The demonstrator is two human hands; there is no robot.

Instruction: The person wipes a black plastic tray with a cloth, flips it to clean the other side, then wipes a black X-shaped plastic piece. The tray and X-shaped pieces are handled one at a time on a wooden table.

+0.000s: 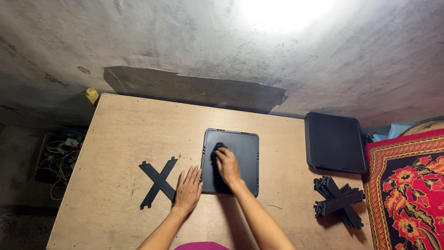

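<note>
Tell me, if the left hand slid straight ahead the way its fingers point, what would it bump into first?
Probably nothing: the left hand points up across bare table, just beside the black tray.

head cam | steep downward look | table (120, 139) near | far wall likely overexposed

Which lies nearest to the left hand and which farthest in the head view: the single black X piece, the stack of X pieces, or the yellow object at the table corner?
From the left hand:
1. Single X piece, touching its left side.
2. Yellow object, at the far left table corner.
3. Stack of X pieces, far right.
</note>
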